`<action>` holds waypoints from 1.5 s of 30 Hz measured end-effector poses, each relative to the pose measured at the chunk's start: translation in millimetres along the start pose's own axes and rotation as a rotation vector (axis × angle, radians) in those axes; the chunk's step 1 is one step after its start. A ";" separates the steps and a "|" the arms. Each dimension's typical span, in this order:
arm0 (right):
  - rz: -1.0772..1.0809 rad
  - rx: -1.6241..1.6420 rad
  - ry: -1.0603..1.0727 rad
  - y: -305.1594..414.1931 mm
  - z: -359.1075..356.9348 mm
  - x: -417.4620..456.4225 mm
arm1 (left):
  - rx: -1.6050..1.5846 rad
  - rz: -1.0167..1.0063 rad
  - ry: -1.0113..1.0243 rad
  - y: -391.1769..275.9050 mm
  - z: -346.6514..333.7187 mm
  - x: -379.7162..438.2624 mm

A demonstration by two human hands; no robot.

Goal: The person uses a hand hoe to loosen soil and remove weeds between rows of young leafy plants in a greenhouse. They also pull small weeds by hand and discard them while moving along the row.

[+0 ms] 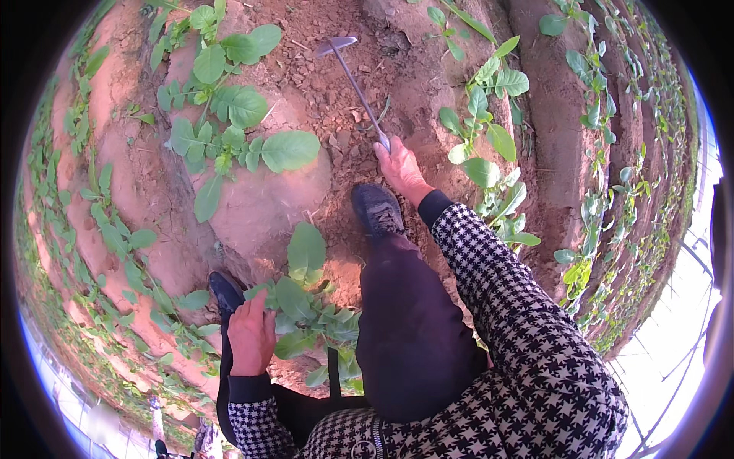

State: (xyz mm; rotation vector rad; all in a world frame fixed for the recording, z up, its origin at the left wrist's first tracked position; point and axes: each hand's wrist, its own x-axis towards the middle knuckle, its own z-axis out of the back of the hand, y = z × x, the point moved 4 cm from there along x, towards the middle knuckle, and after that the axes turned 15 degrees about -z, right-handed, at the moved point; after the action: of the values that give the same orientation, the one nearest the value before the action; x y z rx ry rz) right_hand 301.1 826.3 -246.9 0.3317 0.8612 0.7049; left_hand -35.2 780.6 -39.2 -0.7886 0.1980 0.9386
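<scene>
My right hand (403,170) is closed around the grip of a small hand hoe (356,86). The hoe's slim shaft slants up and away to a flat metal blade (342,43) over loose, crumbled soil. My left hand (251,334) is by my left leg, back upward and thumb apart from the fingers, with nothing visible in it. Its fingertips are close to the leaves of a green leafy plant (307,310); whether they touch is unclear. A larger leafy plant (232,109) grows on the soil bed left of the hoe.
My dark shoe (377,209) stands on broken soil below the hoe, and another shoe (225,290) is by the left furrow. A row of leafy plants (487,126) borders the right side. More planted ridges (553,115) curve away on both sides.
</scene>
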 end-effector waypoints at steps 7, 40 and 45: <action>-0.011 0.027 0.087 -6.6 8.0 -32.8 | -0.044 0.027 0.004 -0.1 0.7 -0.9; 0.438 -0.447 -0.275 79.0 14.9 85.4 | 0.003 0.047 0.052 5.1 -7.1 -2.1; 0.482 -0.853 -0.168 74.8 -8.5 81.5 | 0.001 0.045 0.048 3.8 -6.3 -0.2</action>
State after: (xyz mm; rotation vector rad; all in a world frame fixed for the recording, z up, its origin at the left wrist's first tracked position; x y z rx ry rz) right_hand 298.8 936.5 -259.3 -0.1822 0.2564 1.3955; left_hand -37.2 777.5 -45.5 -0.8089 0.2587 0.9626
